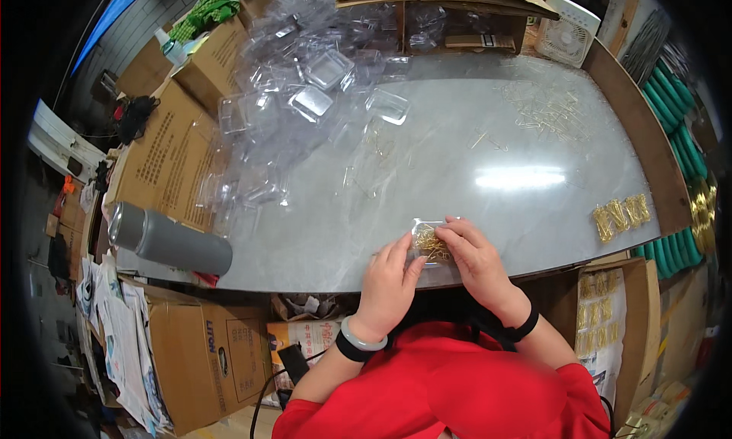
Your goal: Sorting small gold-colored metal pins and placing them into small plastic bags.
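Observation:
A small clear plastic box [417, 227] filled with gold-coloured wire pieces [431, 245] rests at the table's near edge, in front of me. My left hand [387, 283] grips its left side, with thumb and fingers pressed to the wall. From the right, my right hand [474, 260] has its bent fingers closed at the box's right side and top rim. The hands cover part of the box, and whether a lid lies over it I cannot tell.
Clear plastic boxes [311, 102] pile up at the far left. Thin wire pieces [545, 107] are scattered at the far right. Gold wire bundles [621, 216] lie near the right edge, below a wooden side board [640, 134]. A grey bottle [171, 239] lies at left; a white fan [566, 31] stands behind.

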The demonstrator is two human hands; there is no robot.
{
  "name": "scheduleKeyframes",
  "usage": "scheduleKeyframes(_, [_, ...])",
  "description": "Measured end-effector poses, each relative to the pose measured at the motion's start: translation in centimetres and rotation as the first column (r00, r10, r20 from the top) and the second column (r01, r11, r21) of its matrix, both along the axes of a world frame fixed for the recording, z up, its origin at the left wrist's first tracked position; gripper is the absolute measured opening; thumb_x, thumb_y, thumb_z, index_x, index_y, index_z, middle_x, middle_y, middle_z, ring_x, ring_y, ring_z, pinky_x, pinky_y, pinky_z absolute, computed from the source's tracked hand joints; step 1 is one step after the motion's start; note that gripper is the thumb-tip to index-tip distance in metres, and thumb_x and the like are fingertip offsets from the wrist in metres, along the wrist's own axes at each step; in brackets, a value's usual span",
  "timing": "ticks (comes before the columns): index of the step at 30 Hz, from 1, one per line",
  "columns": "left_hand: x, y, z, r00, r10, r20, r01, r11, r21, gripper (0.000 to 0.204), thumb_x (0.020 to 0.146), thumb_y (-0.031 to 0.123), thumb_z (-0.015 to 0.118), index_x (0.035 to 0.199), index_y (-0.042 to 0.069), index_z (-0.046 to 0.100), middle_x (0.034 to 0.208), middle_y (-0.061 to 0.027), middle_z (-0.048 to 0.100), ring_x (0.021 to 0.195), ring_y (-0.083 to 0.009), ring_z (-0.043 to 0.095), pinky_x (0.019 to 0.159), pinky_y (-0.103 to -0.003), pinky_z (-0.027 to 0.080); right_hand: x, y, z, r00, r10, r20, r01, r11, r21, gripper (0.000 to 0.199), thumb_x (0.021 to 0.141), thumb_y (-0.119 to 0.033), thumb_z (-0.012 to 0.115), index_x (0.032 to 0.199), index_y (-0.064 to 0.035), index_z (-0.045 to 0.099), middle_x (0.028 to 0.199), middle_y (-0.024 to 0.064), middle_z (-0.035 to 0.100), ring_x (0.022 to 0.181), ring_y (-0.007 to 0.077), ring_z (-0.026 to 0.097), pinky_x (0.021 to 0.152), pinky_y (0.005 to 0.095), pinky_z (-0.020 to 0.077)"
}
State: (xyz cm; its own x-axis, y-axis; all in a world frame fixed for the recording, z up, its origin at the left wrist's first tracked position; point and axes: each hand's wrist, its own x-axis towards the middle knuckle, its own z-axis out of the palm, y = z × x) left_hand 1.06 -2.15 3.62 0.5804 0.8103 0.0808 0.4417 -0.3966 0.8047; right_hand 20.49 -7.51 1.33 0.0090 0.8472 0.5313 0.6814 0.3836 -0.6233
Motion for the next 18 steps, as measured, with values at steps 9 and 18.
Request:
scheduleKeyframes(9, [1.9,0.6,-2.3,0.969,-0.062,-0.238,0.151,0.914,0.377,0.065,0.103,0.032,0.057,0.154,-0.002,0.033,0.163,-0.0242,0.028,0.151,-0.0449,0.027,0.122,-0.058,0.02,1.2,-0.4,1.4,0.973,0.054,-0.224,-0.076,0.993,-0.09,0.051,0.087,0.004,0.067,0.136,-0.0027,0.058,0.137,0.0171,0.058,0.13,0.0371,0.055,0.108,0.042,0.0472])
scheduleKeyframes(18, [2.6,2.0,-2.3,0.977,-0.199,-0.073,0.211,0.877,0.432,0.06,0.099,0.021,0.064,0.149,-0.002,0.039,0.156,-0.0236,0.036,0.147,-0.045,0.033,0.121,-0.056,0.028,4.2,-2.5,1.2,0.987,-0.07,-0.146,0.036,0.974,-0.226,0.058,0.088,0.0,0.069,0.144,-0.0051,0.052,0.135,0.0167,0.059,0.126,0.0335,0.056,0.104,0.0405,0.0482])
